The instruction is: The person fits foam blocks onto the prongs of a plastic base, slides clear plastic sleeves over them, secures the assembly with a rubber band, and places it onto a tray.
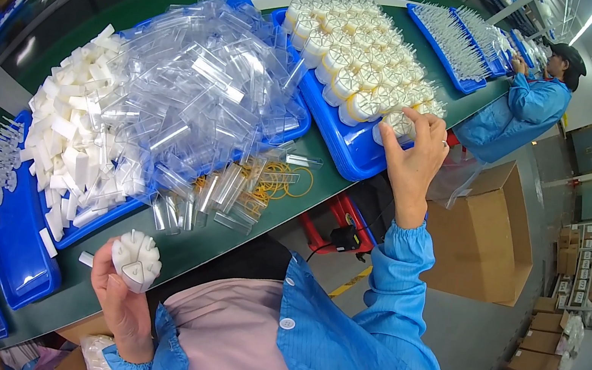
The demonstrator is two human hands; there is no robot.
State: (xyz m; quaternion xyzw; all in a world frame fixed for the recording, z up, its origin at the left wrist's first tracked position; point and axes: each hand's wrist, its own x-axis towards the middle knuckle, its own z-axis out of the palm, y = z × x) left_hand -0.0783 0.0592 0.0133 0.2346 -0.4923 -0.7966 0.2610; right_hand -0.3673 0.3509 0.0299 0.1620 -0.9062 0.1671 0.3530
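Left hand [117, 295] at 7 o'clock closed around white round holder [137, 260]; right hand [415, 157] at 2 o'clock, fingers half-curled, touching a holder [399, 123] in the blue tray [347, 147]

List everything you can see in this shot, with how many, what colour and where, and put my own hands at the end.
Round slotted holders: dozens, white, stacked on a blue tray at the far right of the bench.
Clear plastic cases: a large heap, transparent, on the middle blue tray.
Foam blocks: a large pile, white, left of the clear cases.
Rubber bands: a small bunch, yellow, on the green bench near its front edge.
Cardboard boxes: several, brown, on the floor to the right.
Co-worker: one, blue coat, further along the bench.
Left hand: holds one white round holder.
Right hand: fingertips on a holder at the tray's near corner.
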